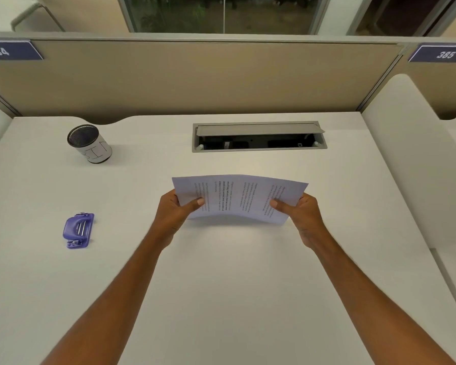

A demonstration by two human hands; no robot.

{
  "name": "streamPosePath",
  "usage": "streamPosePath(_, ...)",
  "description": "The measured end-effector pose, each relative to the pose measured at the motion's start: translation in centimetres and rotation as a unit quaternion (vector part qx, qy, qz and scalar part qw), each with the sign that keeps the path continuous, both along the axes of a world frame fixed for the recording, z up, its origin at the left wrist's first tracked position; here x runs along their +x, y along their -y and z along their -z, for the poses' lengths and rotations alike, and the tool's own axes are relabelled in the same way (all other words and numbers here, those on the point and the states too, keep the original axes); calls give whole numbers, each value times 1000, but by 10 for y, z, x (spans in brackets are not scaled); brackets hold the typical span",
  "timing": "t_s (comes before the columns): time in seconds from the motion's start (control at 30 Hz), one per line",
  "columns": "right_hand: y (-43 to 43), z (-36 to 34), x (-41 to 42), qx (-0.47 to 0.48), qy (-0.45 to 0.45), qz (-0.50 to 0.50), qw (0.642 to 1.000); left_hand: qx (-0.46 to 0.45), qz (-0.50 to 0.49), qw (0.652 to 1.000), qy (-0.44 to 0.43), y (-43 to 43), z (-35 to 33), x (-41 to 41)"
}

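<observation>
A printed sheet of paper (238, 198) hangs in the air above the middle of the white desk (221, 285), bowed slightly upward, its text lines running sideways. My left hand (175, 214) grips its left edge, thumb on top and fingers underneath. My right hand (300, 214) grips the right edge the same way. Both forearms reach in from the bottom of the view.
A purple hole punch (78, 230) lies on the desk at the left. A black mesh cup (90, 143) wrapped in white paper stands at the back left. An open cable tray (258, 137) is sunk into the desk at the back. Beige partition panels enclose the desk.
</observation>
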State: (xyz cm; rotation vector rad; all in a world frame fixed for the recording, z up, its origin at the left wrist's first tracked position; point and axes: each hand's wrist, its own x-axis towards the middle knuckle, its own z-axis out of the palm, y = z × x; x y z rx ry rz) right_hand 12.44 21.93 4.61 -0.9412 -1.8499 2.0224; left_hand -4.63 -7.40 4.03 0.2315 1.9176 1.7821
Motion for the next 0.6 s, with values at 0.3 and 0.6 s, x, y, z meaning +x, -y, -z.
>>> streamPosePath(0.3, -2, 4, 0, -7, -8, 3, 1000, -8, -11, 1000, -11, -2, 4, 9)
streamPosePath(0.6, -4, 22, 11, -14, 22, -19, 999, 19, -32, 999, 29, 0, -1, 19)
